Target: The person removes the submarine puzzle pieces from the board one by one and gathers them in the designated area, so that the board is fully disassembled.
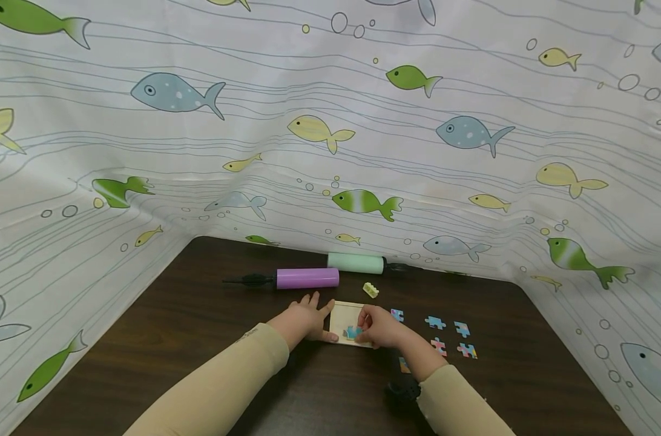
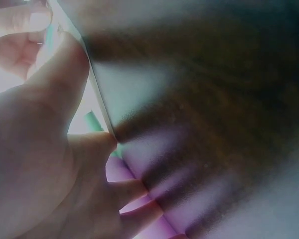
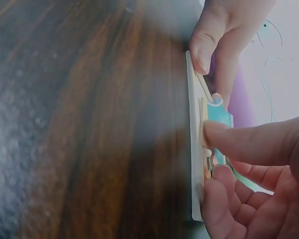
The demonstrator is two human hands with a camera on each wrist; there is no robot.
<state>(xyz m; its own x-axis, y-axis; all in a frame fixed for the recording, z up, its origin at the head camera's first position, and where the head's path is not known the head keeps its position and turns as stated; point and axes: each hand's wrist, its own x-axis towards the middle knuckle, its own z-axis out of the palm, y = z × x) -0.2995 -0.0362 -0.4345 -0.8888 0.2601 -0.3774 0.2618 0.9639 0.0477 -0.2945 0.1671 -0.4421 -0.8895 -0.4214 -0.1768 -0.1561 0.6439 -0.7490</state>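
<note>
A small wooden puzzle frame (image 1: 342,315) lies flat on the dark wood table (image 1: 200,339). My left hand (image 1: 307,317) rests with straight fingers at the frame's left side, its thumb along the near edge (image 2: 97,94). My right hand (image 1: 375,330) pinches a blue puzzle piece (image 1: 354,332) and holds it down inside the frame. In the right wrist view the blue puzzle piece (image 3: 220,113) stands against the frame (image 3: 194,149) under my index finger (image 3: 239,144). My left thumb (image 3: 204,50) presses the frame's far end.
Several loose puzzle pieces (image 1: 435,322) lie to the right of the frame. Behind it are a purple pump (image 1: 307,278), a mint green pump (image 1: 356,263) and a small yellow brick (image 1: 370,289). Fish-print cloth (image 1: 363,151) walls in the table on three sides.
</note>
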